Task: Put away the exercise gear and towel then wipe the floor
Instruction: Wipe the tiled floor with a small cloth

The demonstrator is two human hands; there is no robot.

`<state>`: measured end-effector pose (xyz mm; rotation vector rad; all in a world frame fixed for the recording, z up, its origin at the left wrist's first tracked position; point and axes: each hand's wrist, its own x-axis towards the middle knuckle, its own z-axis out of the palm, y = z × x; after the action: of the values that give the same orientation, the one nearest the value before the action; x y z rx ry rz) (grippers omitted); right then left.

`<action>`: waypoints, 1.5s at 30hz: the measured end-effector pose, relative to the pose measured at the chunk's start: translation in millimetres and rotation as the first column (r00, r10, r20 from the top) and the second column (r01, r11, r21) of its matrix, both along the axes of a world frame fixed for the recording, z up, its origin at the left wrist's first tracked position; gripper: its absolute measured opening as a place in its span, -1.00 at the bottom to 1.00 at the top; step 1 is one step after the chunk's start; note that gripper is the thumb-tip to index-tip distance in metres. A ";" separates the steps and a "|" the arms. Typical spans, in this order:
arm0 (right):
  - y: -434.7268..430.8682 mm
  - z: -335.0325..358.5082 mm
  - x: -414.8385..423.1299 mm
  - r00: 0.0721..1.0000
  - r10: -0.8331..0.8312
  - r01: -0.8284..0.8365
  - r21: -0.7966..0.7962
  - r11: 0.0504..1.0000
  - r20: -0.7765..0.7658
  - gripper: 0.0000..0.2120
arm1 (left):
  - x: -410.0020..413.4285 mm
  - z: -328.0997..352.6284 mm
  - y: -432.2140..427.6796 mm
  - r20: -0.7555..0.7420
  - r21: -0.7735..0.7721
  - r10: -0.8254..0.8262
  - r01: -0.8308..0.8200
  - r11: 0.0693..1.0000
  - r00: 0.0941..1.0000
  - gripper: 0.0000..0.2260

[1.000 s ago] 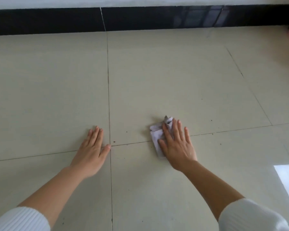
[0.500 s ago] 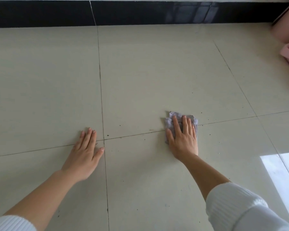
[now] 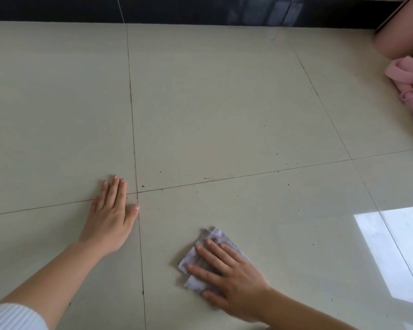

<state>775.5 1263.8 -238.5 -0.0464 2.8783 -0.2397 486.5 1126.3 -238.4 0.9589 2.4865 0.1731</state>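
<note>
One small greyish-lilac cloth [image 3: 214, 235] is lying folded and crumpled on the floor [image 3: 224, 115], low down and right of where the tile joints are crossing. The right hand [image 3: 231, 279] is pressing flat on it, fingers straight and a bit spread. It's covering most of the cloth, so only the far corner and left edge are showing. The left hand [image 3: 110, 222] is resting palm-down on bare tile, well apart from the cloth, fingers straight and close together, thumb sticking out. One pink towel [image 3: 408, 79] is sitting bunched at the right edge, cut off, and one pinkish roll [image 3: 396, 36] is lying just behind it, also cut off, can't tell what it is
</note>
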 end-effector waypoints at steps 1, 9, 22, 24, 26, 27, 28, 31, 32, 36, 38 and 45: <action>11.8 -2.9 -3.0 0.997 0.072 -0.071 0.035 0.997 -0.006 -0.45 | -0.7 -1.5 -0.7 -0.001 0.007 0.000 0.000 1.000 1.000 -0.39; 134.1 -8.2 -48.0 0.705 -0.708 0.708 0.104 0.699 -0.039 -0.28 | -4.8 -7.6 -23.4 -0.011 0.003 -0.081 0.081 0.997 0.997 -0.30; 4.7 -5.3 -104.9 0.945 -0.322 0.320 -0.048 0.946 -0.049 -0.50 | 3.7 -8.8 -19.4 -0.024 0.004 -0.027 0.028 1.000 0.999 -0.29; 18.4 -9.5 -104.0 0.979 -0.197 0.198 0.002 0.980 -0.054 -0.50 | 3.0 -7.4 -19.4 -0.027 0.000 -0.029 0.029 1.000 0.999 -0.28; 41.4 -12.8 -106.2 0.963 -0.259 0.262 0.031 0.965 -0.069 -0.51 | 0.8 -5.0 -19.7 -0.037 -0.005 -0.042 0.041 0.999 0.998 -0.29; 54.3 -11.2 -106.9 0.921 -0.381 0.384 0.014 0.923 -0.086 -0.51 | -0.3 -3.9 -20.0 -0.040 -0.013 -0.052 0.052 0.999 0.998 -0.29; 67.4 -10.6 -106.0 0.848 -0.519 0.522 0.001 0.853 -0.106 -0.50 | -1.0 -2.6 -20.3 -0.042 -0.022 -0.061 0.060 0.998 0.997 -0.30; 94.2 -8.8 -92.5 0.637 -0.770 0.771 0.003 0.637 -0.040 -0.48 | -2.2 -0.9 -21.7 -0.060 -0.028 -0.073 0.072 0.997 0.995 -0.29; 98.8 -7.2 -84.8 0.555 -0.831 0.832 0.001 0.555 -0.016 -0.47 | -2.5 -1.0 -22.4 -0.065 -0.027 -0.076 0.075 0.997 0.995 -0.29; 89.9 -4.0 -53.0 0.297 -0.955 0.954 -0.028 0.297 -0.011 -0.45 | -0.6 -3.1 -22.4 -0.066 -0.005 -0.070 0.070 0.998 0.995 -0.28; 70.9 -4.6 -40.8 0.266 -0.964 0.963 -0.039 0.266 -0.007 -0.45 | 1.6 -5.5 -21.5 -0.066 0.002 -0.061 0.061 0.998 0.996 -0.28; -11.8 -1.5 -46.7 0.783 -0.622 0.622 -0.046 0.782 0.018 -0.49 | 7.0 -12.1 -21.1 -0.090 0.047 -0.026 0.030 0.998 0.996 -0.33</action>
<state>728.8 1252.0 -240.1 0.9131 2.7798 -0.4264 493.6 1105.2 -250.5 1.0423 2.5592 0.1861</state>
